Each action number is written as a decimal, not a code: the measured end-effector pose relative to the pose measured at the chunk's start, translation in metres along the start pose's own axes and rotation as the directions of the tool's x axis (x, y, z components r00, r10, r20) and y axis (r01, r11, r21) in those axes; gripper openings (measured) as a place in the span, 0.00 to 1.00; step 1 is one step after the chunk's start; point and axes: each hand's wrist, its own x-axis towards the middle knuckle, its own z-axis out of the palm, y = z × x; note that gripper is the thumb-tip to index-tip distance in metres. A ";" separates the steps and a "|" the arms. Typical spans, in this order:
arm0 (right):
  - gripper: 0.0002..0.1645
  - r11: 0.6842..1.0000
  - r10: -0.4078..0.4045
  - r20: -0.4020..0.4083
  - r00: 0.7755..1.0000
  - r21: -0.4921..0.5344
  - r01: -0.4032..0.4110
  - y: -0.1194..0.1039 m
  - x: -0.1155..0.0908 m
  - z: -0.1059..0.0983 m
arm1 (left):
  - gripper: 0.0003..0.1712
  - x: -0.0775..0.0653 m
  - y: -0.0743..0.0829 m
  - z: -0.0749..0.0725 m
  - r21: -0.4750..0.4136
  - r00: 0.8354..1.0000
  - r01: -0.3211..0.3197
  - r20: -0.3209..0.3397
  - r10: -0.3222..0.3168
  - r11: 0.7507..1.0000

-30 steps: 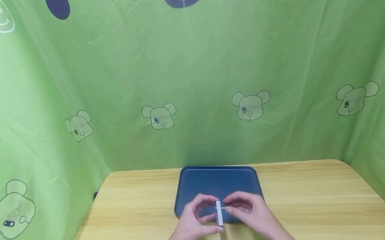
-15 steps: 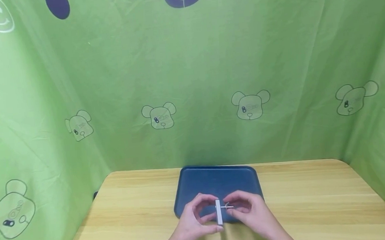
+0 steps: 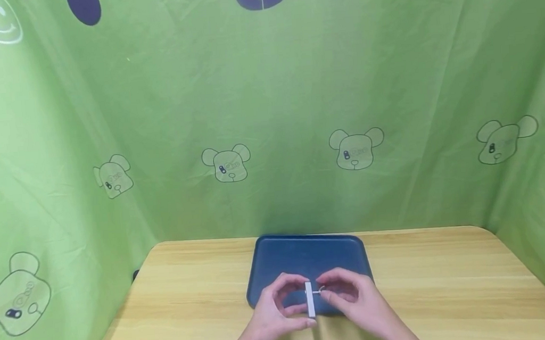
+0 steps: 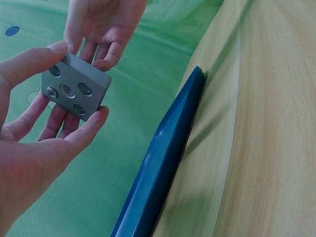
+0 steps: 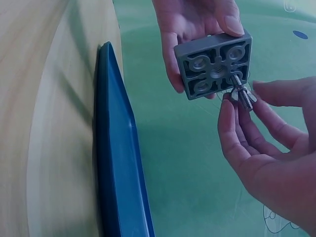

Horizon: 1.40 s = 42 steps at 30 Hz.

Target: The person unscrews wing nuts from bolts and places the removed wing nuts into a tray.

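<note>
Upright between both hands is a grey square metal plate (image 3: 310, 299) with round holes on one face and a ribbed back (image 5: 217, 71). My left hand (image 3: 275, 309) grips it by opposite edges, thumb on one and fingers on the other. A bolt passes through one corner hole, its head (image 4: 52, 92) on the holed face and its threaded end (image 5: 247, 104) out of the ribbed back. A wing nut (image 5: 236, 94) sits partway along the thread. Thumb and fingers of my right hand (image 3: 357, 299) pinch around the wing nut, hiding part of it in the head view.
Behind and below the hands, a dark blue tray (image 3: 308, 252) lies on the wooden table (image 3: 196, 299). Green cloth (image 3: 275, 84) with bear drawings hangs at the back and both sides.
My right fingertips have shifted around the wing nut, uncovering more of the bolt half a second ago and covering its end again now. My left hand keeps the plate nearly still.
</note>
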 end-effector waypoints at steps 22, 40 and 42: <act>0.17 0.972 0.186 0.013 0.983 0.145 -0.185 0.001 0.002 0.000 | 0.37 0.000 0.003 0.001 0.016 1.000 0.012 0.024 -0.013 1.000; 0.17 0.990 0.106 0.032 0.994 0.095 -0.108 -0.001 -0.001 -0.003 | 0.37 0.000 0.002 0.000 0.021 0.999 0.033 0.000 -0.033 0.999; 0.18 0.992 0.089 0.035 0.995 0.088 -0.091 -0.001 -0.001 -0.004 | 0.37 0.000 0.002 0.000 0.020 1.000 0.031 0.001 -0.032 0.999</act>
